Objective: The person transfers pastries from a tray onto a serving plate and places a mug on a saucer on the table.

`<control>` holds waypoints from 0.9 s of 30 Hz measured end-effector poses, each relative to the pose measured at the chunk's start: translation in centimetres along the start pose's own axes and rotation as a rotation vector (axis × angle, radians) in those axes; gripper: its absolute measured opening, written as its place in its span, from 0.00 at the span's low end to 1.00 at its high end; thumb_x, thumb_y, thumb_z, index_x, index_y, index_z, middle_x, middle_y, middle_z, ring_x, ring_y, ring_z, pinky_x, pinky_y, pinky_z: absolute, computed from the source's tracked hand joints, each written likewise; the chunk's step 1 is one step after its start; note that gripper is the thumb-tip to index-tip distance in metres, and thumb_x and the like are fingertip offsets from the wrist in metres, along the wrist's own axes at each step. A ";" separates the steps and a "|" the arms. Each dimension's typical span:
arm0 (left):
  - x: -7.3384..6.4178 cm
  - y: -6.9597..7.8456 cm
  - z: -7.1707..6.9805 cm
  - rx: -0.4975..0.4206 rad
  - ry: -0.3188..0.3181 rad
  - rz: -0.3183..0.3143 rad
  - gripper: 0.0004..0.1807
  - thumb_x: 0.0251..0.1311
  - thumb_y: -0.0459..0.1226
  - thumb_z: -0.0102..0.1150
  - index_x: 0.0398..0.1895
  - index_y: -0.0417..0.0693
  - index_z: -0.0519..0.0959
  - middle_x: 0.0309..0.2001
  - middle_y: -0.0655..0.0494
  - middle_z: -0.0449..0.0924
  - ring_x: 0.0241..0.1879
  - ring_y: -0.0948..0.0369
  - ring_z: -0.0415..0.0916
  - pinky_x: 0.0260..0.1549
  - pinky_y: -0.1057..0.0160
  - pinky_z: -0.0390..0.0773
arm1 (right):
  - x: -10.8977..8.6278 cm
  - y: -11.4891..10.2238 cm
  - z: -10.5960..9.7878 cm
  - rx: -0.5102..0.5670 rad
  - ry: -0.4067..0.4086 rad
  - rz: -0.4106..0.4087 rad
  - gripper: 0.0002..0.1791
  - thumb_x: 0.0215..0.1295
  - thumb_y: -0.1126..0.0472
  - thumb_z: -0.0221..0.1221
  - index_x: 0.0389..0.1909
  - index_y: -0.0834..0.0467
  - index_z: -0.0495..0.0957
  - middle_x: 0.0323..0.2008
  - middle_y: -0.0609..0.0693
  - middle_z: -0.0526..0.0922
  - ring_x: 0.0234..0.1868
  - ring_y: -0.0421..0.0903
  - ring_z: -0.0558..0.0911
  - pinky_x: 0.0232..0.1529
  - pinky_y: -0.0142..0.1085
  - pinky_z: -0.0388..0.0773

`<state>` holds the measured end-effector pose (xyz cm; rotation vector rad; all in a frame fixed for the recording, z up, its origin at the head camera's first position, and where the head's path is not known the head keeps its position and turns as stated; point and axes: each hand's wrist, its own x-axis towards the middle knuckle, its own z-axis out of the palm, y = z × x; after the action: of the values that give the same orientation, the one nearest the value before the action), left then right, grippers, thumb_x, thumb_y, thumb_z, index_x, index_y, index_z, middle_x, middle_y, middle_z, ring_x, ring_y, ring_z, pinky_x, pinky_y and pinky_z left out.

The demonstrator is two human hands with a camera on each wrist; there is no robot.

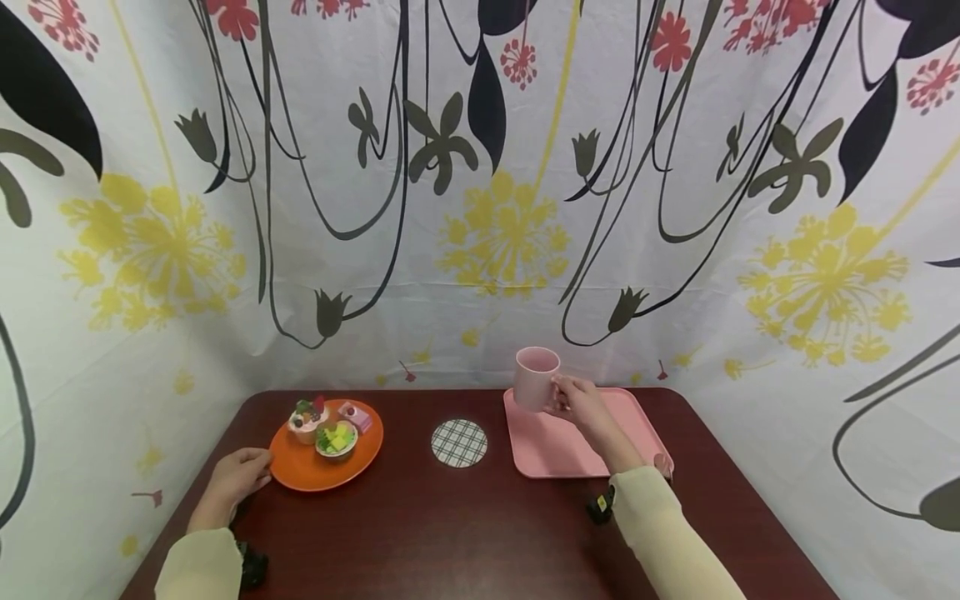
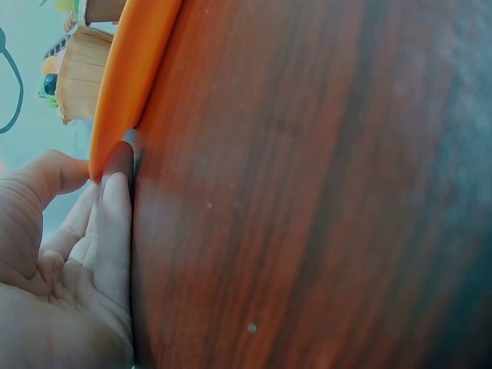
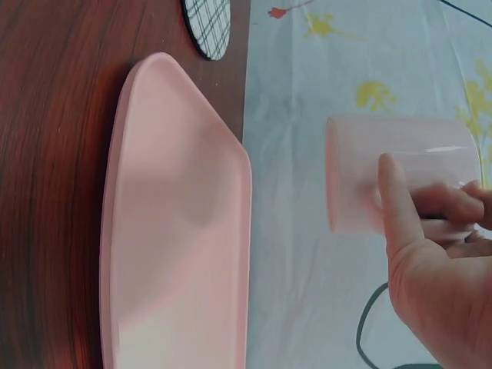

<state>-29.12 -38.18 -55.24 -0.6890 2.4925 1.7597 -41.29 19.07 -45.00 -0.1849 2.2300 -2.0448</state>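
A pink mug [image 1: 536,383] hangs upright above the back left part of a pink tray [image 1: 547,454]. My right hand [image 1: 581,406] grips it by the handle; in the right wrist view the mug [image 3: 361,154] is apart from the tray [image 3: 181,231]. At the left, my left hand [image 1: 238,479] pinches the rim of an orange plate [image 1: 300,471]. The left wrist view has the thumb on top of the plate's edge [image 2: 127,92] and fingers beneath it. Several small cakes sit on the plate, among them a green-topped tart [image 1: 336,440] and a pink cake slice [image 1: 355,416].
A round checked coaster [image 1: 459,442] lies between plate and tray on the dark wooden table [image 1: 450,533]. Behind the table and along its sides hangs a flower-patterned cloth [image 1: 450,250].
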 end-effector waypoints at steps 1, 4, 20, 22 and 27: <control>0.0 0.0 -0.1 -0.004 -0.003 0.003 0.32 0.80 0.44 0.51 0.72 0.23 0.67 0.55 0.35 0.80 0.44 0.62 0.81 0.39 0.71 0.88 | 0.0 0.0 0.3 0.000 0.002 -0.001 0.20 0.88 0.55 0.47 0.31 0.59 0.69 0.27 0.47 0.66 0.33 0.41 0.73 0.44 0.35 0.88; 0.0 0.0 -0.1 -0.018 -0.005 0.001 0.32 0.80 0.45 0.51 0.72 0.24 0.68 0.53 0.39 0.80 0.42 0.65 0.80 0.39 0.71 0.88 | 0.1 0.1 0.9 0.007 0.007 -0.013 0.20 0.88 0.55 0.48 0.30 0.59 0.68 0.26 0.47 0.66 0.32 0.42 0.71 0.44 0.37 0.89; 0.1 -0.2 -0.2 -0.005 -0.011 0.011 0.34 0.81 0.47 0.51 0.73 0.24 0.67 0.56 0.37 0.80 0.45 0.64 0.81 0.41 0.70 0.89 | 0.9 1.5 5.7 0.083 -0.023 -0.065 0.21 0.88 0.57 0.48 0.28 0.59 0.65 0.23 0.46 0.61 0.29 0.44 0.68 0.44 0.42 0.88; 0.0 -0.2 -0.1 -0.007 -0.010 0.008 0.33 0.81 0.46 0.51 0.73 0.25 0.68 0.55 0.38 0.80 0.44 0.64 0.81 0.41 0.71 0.88 | 0.8 1.9 6.4 0.084 -0.025 -0.068 0.21 0.88 0.57 0.48 0.28 0.58 0.65 0.23 0.46 0.61 0.30 0.44 0.68 0.43 0.41 0.86; 0.0 -0.1 0.0 0.000 -0.005 0.014 0.32 0.81 0.45 0.51 0.73 0.24 0.68 0.55 0.38 0.80 0.44 0.64 0.81 0.40 0.71 0.88 | 0.8 2.7 7.9 0.082 -0.033 -0.073 0.20 0.87 0.58 0.48 0.28 0.58 0.66 0.23 0.46 0.61 0.29 0.44 0.69 0.40 0.38 0.85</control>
<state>-29.13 -38.26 -55.28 -0.6677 2.4995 1.7641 -40.79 11.41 -48.37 -0.2946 2.1458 -2.1484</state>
